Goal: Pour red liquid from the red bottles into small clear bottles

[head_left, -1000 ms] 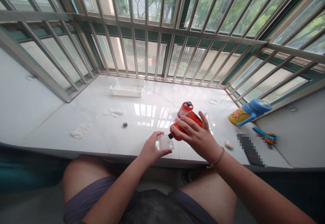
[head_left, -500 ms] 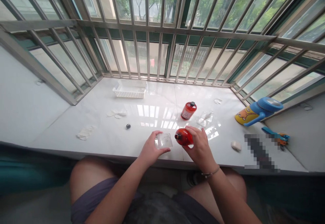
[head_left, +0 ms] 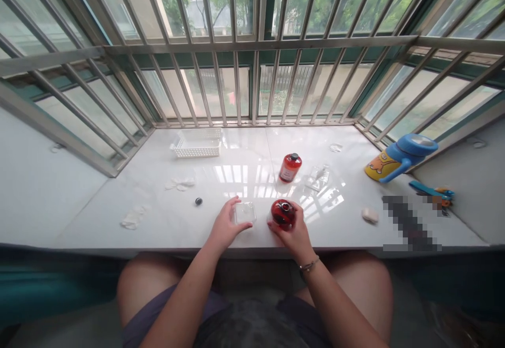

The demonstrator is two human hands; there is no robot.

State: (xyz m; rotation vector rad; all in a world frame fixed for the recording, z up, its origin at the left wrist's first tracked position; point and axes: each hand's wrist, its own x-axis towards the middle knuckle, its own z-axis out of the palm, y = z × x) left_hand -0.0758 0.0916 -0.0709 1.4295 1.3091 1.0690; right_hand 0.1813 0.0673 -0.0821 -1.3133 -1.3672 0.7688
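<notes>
My left hand point(head_left: 228, 226) is curled around the left side of a clear, square plastic container point(head_left: 245, 213) near the front of the white ledge. To its right, my right hand point(head_left: 292, 232) grips an uncapped red bottle point(head_left: 281, 214), which stands nearly upright with its open mouth facing up. Behind that bottle is a second red bottle point(head_left: 290, 168) with a black cap and a pale label. A small black cap point(head_left: 198, 201) lies on the ledge to the left of my left hand.
A white perforated basket point(head_left: 197, 150) sits at the back left. Crumpled white pieces point(head_left: 134, 217) lie at left. Clear plastic point(head_left: 317, 177) is right of the capped bottle. Farther right are a beige lump point(head_left: 370, 215), a blue-yellow flask point(head_left: 400, 158) and a blue-orange tool point(head_left: 432, 192). Metal bars point(head_left: 252, 48) border the back.
The red bottle in my right hand has gone from tilted toward the clear container to nearly upright. Both hands now sit slightly farther left in view.
</notes>
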